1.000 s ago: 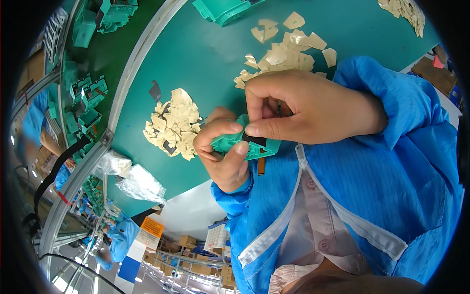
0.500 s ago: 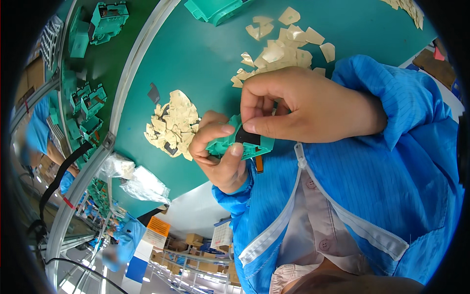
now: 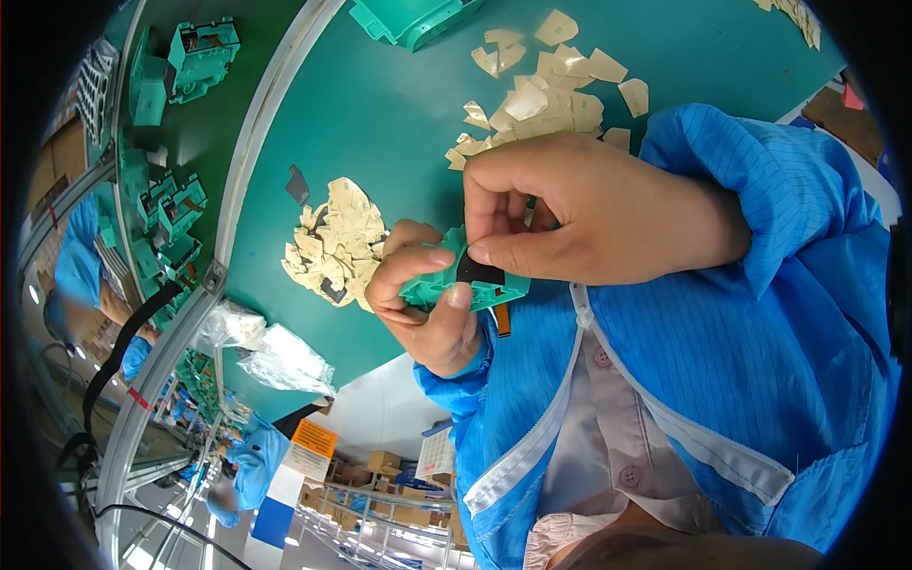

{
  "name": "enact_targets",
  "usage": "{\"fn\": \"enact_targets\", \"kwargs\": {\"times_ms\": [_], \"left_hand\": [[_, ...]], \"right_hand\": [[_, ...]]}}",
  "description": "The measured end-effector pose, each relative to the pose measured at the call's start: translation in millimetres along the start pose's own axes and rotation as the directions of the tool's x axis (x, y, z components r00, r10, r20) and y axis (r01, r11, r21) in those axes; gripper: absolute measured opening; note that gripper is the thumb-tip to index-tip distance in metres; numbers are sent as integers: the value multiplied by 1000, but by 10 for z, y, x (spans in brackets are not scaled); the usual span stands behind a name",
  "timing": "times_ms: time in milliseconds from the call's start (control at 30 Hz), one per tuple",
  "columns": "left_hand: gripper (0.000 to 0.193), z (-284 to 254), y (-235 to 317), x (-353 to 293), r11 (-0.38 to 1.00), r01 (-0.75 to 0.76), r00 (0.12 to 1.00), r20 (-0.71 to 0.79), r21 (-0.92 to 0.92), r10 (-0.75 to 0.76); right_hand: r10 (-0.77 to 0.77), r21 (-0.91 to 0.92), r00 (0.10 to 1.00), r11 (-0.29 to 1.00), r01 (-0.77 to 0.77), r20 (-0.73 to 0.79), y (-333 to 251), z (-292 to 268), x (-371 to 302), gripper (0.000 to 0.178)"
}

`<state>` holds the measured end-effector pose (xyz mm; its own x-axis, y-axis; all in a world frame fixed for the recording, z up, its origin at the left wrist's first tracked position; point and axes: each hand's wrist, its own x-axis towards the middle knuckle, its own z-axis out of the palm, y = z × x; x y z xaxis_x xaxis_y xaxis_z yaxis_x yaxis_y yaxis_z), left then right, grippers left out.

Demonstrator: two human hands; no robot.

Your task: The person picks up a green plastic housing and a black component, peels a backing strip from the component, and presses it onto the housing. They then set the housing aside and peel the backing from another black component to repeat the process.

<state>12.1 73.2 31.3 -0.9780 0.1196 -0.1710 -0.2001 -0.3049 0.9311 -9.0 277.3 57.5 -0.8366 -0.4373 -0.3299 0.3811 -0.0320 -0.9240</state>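
A green plastic housing [image 3: 515, 288] is held in front of my chest by my left hand [image 3: 418, 309], thumb and fingers closed around its left side. A flat black pad [image 3: 481, 274] lies on the housing, with my left thumb at its lower edge. My right hand [image 3: 608, 211] is closed in a pinch, its thumb tip at the pad's upper left corner. A small shiny sliver shows between its curled fingers; what they grip is hidden. From the housing's underside hangs an orange-brown ribbon cable [image 3: 503, 321].
On the green table [image 3: 380, 114], a heap of cream backing pieces [image 3: 332, 247] lies left of my hands, and another pile of glossy cream pieces [image 3: 560, 104] lies beyond. Clear plastic bags [image 3: 285, 359] rest near the left edge. Past a metal rail [image 3: 252, 142], green housings [image 3: 204, 59] stand on a line.
Both hands keep nearly the same place on the housing. My right hand has shifted and turned slightly, and the shiny sliver between its fingers shows more. The head view has moved a little.
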Motion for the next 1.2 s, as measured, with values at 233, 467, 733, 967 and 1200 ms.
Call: {"fn": "enact_targets", "kwargs": {"times_ms": [233, 467, 733, 967, 1200], "left_hand": [[29, -165, -24, 15, 998, -25, 1000, 15, 50, 25], [31, -232, -129, 57, 944, -62, 989, 110, -324, 103], [63, -230, 72, 126, 974, -216, 974, -86, -66, 211], [36, -439, 165, 96, 818, -155, 895, -273, 554, 354], [32, -550, 103, 261, 276, -47, 904, -76, 960, 420]], "right_hand": [[-6, -114, 999, 993, 0, -50, 10, 46, 44, 22], [142, 319, 953, 920, -226, 267, 163, 43, 208, 24], [68, -157, 947, 987, -19, 313, -233, 168, 492, 33], [-286, -573, 958, 780, 254, 35, -823, 581, 2211, 61], [34, -730, 995, 677, -94, -96, -450, 441, 4760, 50]]}}
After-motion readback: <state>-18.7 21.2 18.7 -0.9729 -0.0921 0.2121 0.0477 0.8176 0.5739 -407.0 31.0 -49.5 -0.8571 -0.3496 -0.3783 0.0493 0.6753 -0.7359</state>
